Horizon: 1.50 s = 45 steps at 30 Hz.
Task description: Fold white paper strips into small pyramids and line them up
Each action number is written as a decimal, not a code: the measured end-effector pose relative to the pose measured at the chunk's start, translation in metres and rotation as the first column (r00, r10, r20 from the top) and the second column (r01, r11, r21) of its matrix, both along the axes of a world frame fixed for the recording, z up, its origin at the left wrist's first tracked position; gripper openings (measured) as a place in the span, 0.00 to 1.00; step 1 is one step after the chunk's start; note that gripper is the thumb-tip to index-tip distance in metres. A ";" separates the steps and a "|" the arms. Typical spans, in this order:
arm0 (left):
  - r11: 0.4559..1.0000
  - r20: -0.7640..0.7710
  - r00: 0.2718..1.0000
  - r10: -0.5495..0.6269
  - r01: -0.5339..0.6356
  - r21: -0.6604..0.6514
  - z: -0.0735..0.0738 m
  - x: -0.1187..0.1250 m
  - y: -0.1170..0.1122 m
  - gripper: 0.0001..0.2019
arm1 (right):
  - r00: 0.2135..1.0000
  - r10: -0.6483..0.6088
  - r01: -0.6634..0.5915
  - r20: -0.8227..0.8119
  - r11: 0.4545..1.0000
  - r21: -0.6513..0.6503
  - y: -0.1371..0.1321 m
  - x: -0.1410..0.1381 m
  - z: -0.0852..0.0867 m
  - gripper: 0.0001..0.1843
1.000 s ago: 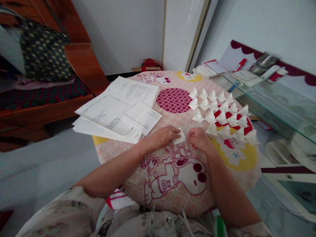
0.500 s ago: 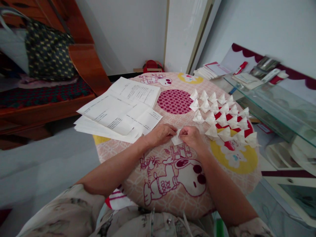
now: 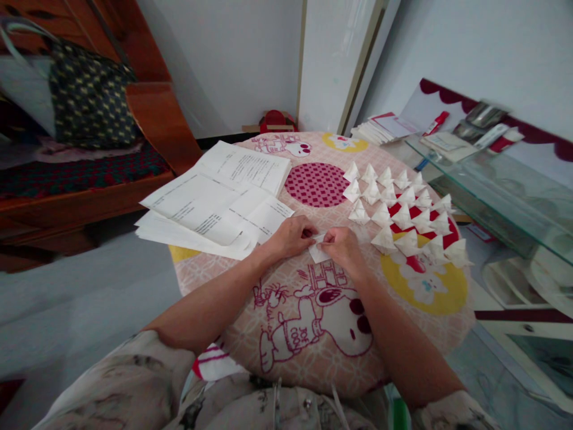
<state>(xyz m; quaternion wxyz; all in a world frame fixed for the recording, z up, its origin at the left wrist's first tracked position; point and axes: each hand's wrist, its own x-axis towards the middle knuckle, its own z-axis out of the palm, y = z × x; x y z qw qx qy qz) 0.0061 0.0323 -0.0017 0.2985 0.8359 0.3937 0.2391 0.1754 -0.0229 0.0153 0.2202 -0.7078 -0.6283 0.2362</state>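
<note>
My left hand [image 3: 292, 235] and my right hand [image 3: 343, 247] meet at the middle of a round table covered with a pink cartoon-dog cloth [image 3: 313, 322]. Both pinch a small white folded paper piece [image 3: 318, 253] between their fingertips, just above the cloth. Right of my hands, several finished white folded paper triangles [image 3: 405, 209] stand in rows on the cloth. A stack of printed white sheets [image 3: 215, 203] lies on the table's left side, close to my left hand.
A glass shelf unit [image 3: 501, 191] with booklets and small items stands along the right. A wooden bench with a dark dotted bag [image 3: 89, 95] is at the left. A red object [image 3: 273, 119] sits on the floor by the far wall.
My hands have closed in on each other over the paper piece, which went from lying flat under my fingers to being pinched and folded smaller.
</note>
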 end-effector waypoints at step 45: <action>0.899 0.328 0.943 0.061 0.092 -0.429 0.001 0.006 -0.005 0.13 | 0.937 0.024 -0.075 -0.347 0.988 -0.135 -0.016 0.040 0.006 0.16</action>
